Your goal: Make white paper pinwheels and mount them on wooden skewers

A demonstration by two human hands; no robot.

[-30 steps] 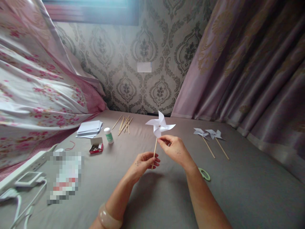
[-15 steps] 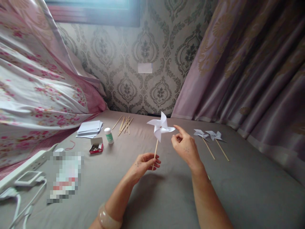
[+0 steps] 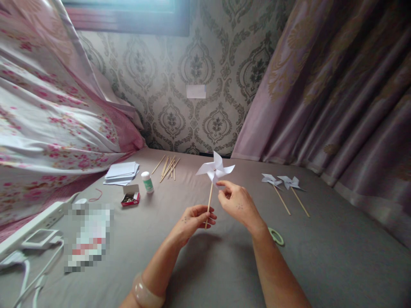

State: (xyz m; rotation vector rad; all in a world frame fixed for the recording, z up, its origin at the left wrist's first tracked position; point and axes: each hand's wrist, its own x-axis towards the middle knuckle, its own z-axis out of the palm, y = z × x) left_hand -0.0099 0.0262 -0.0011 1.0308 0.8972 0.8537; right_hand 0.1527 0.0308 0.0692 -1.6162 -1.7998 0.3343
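My left hand (image 3: 196, 218) is closed around the wooden stick of a white paper pinwheel (image 3: 214, 170), pinching it near its lower end. The pinwheel stands upright, slightly tilted, with a small metallic pin at its centre. Just below and to the right of its blades is my right hand (image 3: 236, 199), holding nothing. Its index finger reaches to the lower blade and appears to touch it, while the other fingers are loosely curled. Two more white pinwheels, a left one (image 3: 271, 179) and a right one (image 3: 290, 183), lie on the grey cloth to the right.
At the back left lie a stack of white paper (image 3: 121, 173) and several wooden sticks (image 3: 168, 167). A white-and-green bottle (image 3: 147, 183) stands by an open red box (image 3: 130, 198) of small metal pieces. A power strip (image 3: 48, 220) runs along the left; a pale-green ring-shaped handle (image 3: 276, 236) shows beside my right forearm.
My right hand has moved left and down, from the right-hand blade to just below the pinwheel. The blades have turned. My left hand keeps its hold on the stick.
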